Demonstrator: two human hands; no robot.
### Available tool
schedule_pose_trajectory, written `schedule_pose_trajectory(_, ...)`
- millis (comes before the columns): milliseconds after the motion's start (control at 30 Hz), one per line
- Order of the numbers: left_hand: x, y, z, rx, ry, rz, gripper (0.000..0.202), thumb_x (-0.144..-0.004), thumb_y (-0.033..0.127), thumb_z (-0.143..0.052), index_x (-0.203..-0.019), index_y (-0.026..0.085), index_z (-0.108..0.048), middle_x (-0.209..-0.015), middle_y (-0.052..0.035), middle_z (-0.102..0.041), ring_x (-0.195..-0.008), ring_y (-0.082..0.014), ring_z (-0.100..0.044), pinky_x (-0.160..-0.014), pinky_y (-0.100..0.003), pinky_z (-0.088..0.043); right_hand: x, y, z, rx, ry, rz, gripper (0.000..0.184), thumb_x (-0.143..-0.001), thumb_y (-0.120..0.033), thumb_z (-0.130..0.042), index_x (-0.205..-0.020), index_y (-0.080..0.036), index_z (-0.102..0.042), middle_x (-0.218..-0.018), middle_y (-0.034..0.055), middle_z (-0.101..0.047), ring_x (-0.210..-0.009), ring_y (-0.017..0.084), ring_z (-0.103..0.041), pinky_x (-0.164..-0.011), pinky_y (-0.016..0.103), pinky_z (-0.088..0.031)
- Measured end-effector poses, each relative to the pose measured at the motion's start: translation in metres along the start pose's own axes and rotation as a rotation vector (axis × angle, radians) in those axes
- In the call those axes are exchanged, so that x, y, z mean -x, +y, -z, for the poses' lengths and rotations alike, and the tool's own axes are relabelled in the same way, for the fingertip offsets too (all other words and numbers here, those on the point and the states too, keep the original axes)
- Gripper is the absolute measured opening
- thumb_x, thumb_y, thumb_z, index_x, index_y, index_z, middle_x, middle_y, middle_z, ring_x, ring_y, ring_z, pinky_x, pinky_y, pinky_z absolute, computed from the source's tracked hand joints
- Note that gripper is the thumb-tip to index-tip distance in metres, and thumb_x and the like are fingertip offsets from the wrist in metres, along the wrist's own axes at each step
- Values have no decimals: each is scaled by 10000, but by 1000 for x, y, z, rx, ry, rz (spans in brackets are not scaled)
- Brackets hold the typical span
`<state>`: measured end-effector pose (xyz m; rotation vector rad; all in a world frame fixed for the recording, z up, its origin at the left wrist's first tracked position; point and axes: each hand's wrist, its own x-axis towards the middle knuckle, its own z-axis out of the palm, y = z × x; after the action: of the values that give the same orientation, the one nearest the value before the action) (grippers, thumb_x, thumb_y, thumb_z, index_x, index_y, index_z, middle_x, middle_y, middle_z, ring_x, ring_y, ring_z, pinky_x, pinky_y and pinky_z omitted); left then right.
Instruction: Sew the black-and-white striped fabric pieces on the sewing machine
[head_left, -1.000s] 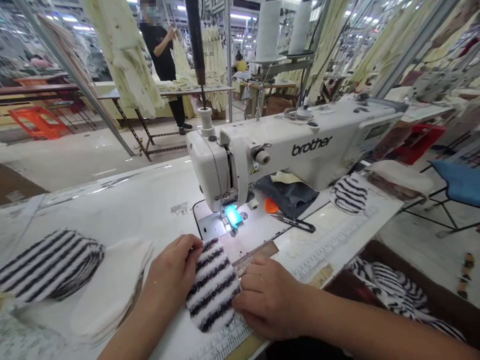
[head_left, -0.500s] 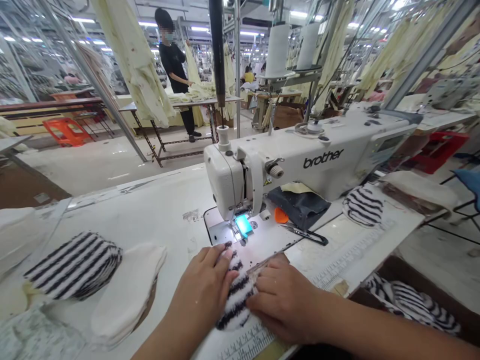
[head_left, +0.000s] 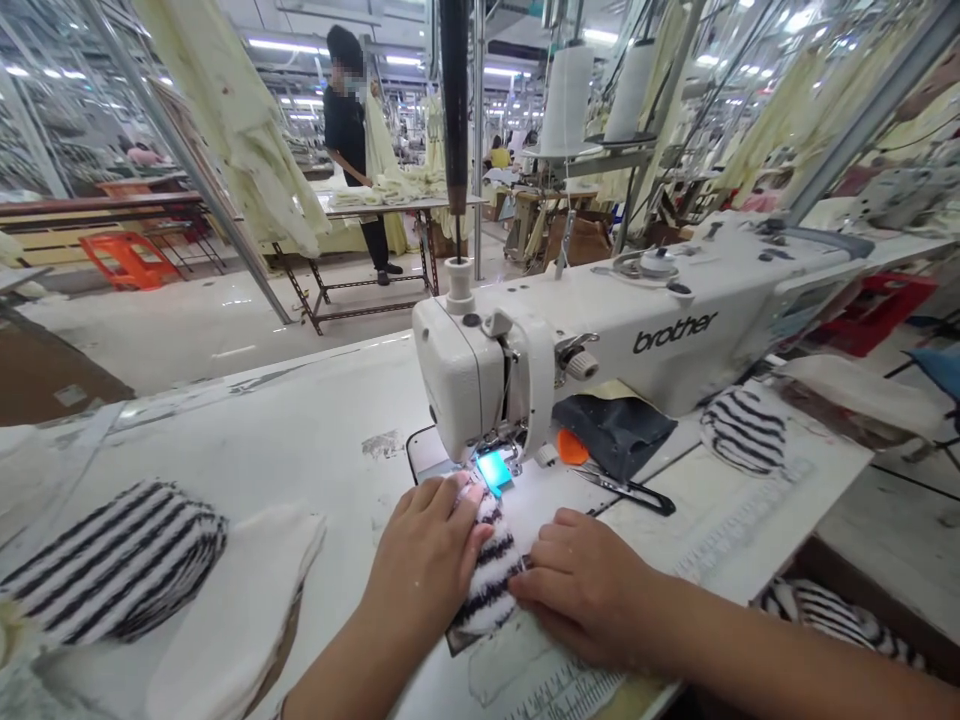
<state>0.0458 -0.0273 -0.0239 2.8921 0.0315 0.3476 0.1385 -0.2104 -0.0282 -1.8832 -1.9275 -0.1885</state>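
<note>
My left grip [head_left: 424,560] and right grip [head_left: 589,590] lie flat with no pinch, pressing the striped terry pad [head_left: 491,580] onto the bench [head_left: 247,420] just in front of the sewing machine's presser foot [head_left: 499,455]. I judge this to be lining the pad up for feeding; the next move calls for steady guiding under the needle

Pretty bright shot, the ceiling strip lights [head_left: 300,45] wash the whole floor, and the glowing teal patch [head_left: 494,472] under the sewing machine head [head_left: 461,380] throws hard glare close to my left hand [head_left: 424,560]. Shadows stay soft under my right hand [head_left: 585,590]. Wide lens bends the metal pole [head_left: 184,160] near the edge, and the far hall looks a bit soft
</note>
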Motion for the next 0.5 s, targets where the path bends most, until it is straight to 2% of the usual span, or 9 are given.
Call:
schedule_pose_trajectory(200, 0, -3, -4, -19, 51, -38, 294, -896, 247, -476, -1178, 203, -548, -1190, -52, -565, -1048, -247, -505, -859, -477, -522, -1, -3, -1, 2, -1, -18, 187, -867, -155, -422, -806, -160, -598, -649, 1, -515, -607, 154, -387, -583, 325, -189)
schedule_pose_trajectory(333, -3, -4, 1, -35, 55, -62, 287, -883, 234, -502, -1161, 191, -560, -1170, -79, -570, -1032, -264, -520, -815, -480, -535, -3, -3, 1, 27, -36, -28, 169, -874, -174, -443, -786, -171, -586, -647, -4, -516, -604, 153, -388, -584, 324, -190)
schedule_pose_trajectory(400, -2, -3, 5, -18, 91, -125, 254, -881, 227, -508, -1122, 189, -581, -1129, -81, -586, -1007, -260, -528, -799, -472, -536, -3, -3, 3, 34, -46, -31, 167, -875, -178, -445, -773, -173, -577, -641, -7, -516, -601, 151, -389, -585, 324, -190)
schedule_pose_trajectory(500, 3, 0, 10, 51, 186, -293, 165, -887, 207, -502, -1002, 187, -618, -1037, -56, -617, -934, -226, -539, -773, -431, -533, -2, -4, 5, 51, -49, -28, 162, -887, -184, -445, -780, -172, -566, -638, -12, -520, -595, 147, -389, -585, 324, -188)
